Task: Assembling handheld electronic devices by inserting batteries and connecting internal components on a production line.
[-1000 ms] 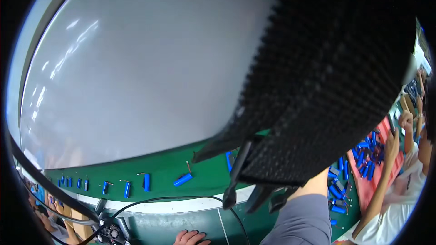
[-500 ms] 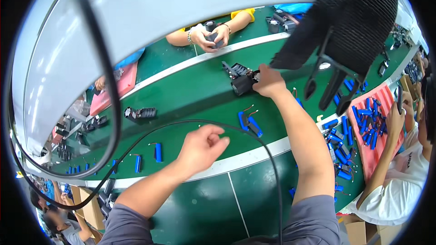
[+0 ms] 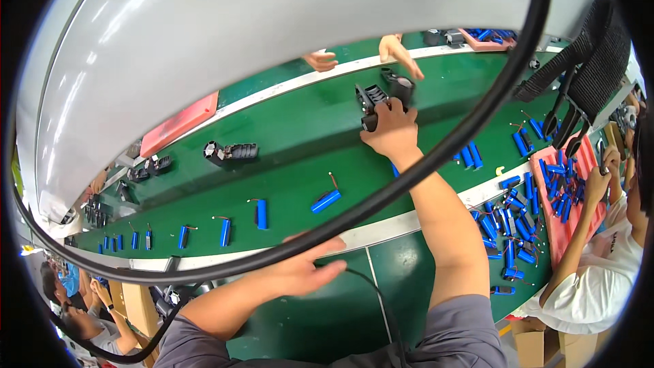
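My right hand [image 3: 392,131] reaches over the green surface and is closed on a black plastic housing [image 3: 368,121] with a ribbed part [image 3: 372,97]. Right beside it, a second black unit with a round end [image 3: 402,84] lies under the hand of a person opposite [image 3: 403,54]. My left hand [image 3: 303,271] hovers low over the near white edge, its fingers stretched out and holding nothing. A black cable crosses in front of part of it. The nearest loose piece is a blue cylindrical battery pack with thin wires [image 3: 325,201].
Several blue battery packs [image 3: 261,214] stretch leftward along the green belt [image 3: 300,157]. Another black unit [image 3: 230,152] sits at left. On the right, more packs lie heaped beside a pink tray [image 3: 573,232], near a seated person. A thick black cable [image 3: 470,136] loops across the view.
My view has shifted. My left hand has lowered and its curled fingers have straightened. The person opposite no longer holds the dark part; a second black unit is now beside my right hand.
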The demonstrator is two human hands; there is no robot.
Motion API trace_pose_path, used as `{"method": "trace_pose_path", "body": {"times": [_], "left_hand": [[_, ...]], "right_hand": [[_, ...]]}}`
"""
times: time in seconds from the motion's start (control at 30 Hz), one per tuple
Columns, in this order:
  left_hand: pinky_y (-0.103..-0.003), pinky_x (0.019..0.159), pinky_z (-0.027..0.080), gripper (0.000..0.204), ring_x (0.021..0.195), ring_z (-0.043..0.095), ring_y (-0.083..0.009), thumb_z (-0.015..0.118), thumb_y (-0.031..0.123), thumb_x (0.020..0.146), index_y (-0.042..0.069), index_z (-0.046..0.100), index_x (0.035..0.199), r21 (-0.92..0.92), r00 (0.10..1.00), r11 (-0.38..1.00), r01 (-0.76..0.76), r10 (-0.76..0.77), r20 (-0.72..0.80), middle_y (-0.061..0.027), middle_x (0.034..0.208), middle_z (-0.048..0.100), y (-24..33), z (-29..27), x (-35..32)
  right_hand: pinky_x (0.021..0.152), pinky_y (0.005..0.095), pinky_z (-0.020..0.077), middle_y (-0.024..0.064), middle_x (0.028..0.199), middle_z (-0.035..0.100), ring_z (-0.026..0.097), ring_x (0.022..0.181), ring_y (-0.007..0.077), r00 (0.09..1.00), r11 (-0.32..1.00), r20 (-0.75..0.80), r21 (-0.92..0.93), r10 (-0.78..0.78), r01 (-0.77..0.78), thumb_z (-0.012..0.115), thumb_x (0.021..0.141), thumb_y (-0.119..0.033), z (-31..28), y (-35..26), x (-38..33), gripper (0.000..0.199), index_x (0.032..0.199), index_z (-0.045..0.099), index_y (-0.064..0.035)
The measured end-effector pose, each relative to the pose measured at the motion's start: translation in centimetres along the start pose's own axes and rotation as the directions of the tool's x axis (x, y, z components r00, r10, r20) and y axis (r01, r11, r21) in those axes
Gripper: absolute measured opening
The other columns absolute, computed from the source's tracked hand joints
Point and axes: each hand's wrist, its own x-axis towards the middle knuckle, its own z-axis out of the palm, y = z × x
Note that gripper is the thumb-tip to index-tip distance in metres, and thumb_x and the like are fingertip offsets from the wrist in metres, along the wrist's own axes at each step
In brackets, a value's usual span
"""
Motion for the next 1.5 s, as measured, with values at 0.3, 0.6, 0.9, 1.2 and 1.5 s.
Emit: {"method": "trace_pose_path", "body": {"times": [0.3,0.6,0.9,1.2,1.5], "left_hand": [[-0.04,0.097,0.043,0.084,0.114,0.052,-0.0379,0.077,0.035,0.068,-0.006,0.04,0.131,0.139,0.849,0.854,0.501,-0.454,-0.27,-0.027,0.126,0.049,-5.4,-0.3,13.0],[-0.039,0.1,0.041,0.123,0.119,0.048,-0.0401,0.079,0.048,0.058,-0.014,0.009,0.139,0.339,0.715,0.636,0.694,-0.662,-0.223,-0.03,0.13,0.044,-9.3,2.7,18.4],[-0.038,0.095,0.044,0.09,0.112,0.054,-0.0356,0.081,0.04,0.055,-0.007,0.045,0.122,0.272,0.845,0.801,0.533,-0.521,-0.122,-0.0246,0.121,0.053,-10.5,1.3,19.7],[-0.036,0.089,0.047,0.082,0.104,0.059,-0.0317,0.084,0.031,0.051,-0.002,0.049,0.118,0.129,0.853,0.843,0.522,-0.515,-0.085,-0.0193,0.113,0.06,-12.5,0.5,18.1],[-0.036,0.092,0.044,0.08,0.104,0.057,-0.0308,0.084,0.028,0.052,-0.002,0.05,0.118,0.096,0.926,0.921,0.377,-0.372,-0.06,-0.0185,0.111,0.058,-3.0,-4.7,8.7]], "right_hand": [[0.092,0.0464,0.0438,0.0198,0.12,0.055,0.054,0.108,0.0373,0.967,0.984,-0.245,0.175,0.072,-0.029,0.075,0.069,-0.036,-2.0,5.3,5.6,0.068,0.123,0.049,-0.004],[0.084,0.0455,0.05,0.0238,0.107,0.059,0.058,0.102,0.041,0.96,0.955,-0.072,0.15,0.27,-0.258,0.057,0.077,-0.014,2.1,10.4,9.1,0.041,0.113,0.045,0.0028],[0.071,0.0311,0.0471,0.0066,0.096,0.058,0.052,0.081,0.0147,0.854,0.657,0.521,0.644,-0.003,-0.391,0.064,0.083,-0.04,-3.4,7.6,3.7,0.053,0.113,0.053,0.0026],[0.062,0.0341,0.0519,0.0143,0.106,0.058,0.06,0.087,0.0215,0.908,0.664,0.391,0.64,0.154,-0.388,0.069,0.077,-0.024,-2.0,4.9,0.8,0.056,0.12,0.047,0.0052],[0.066,0.0311,0.0508,0.0176,0.097,0.062,0.062,0.079,0.0212,0.983,0.687,0.17,0.706,0.071,-0.172,0.069,0.078,-0.016,-7.8,-1.5,-8.6,0.053,0.119,0.05,0.01]]}}
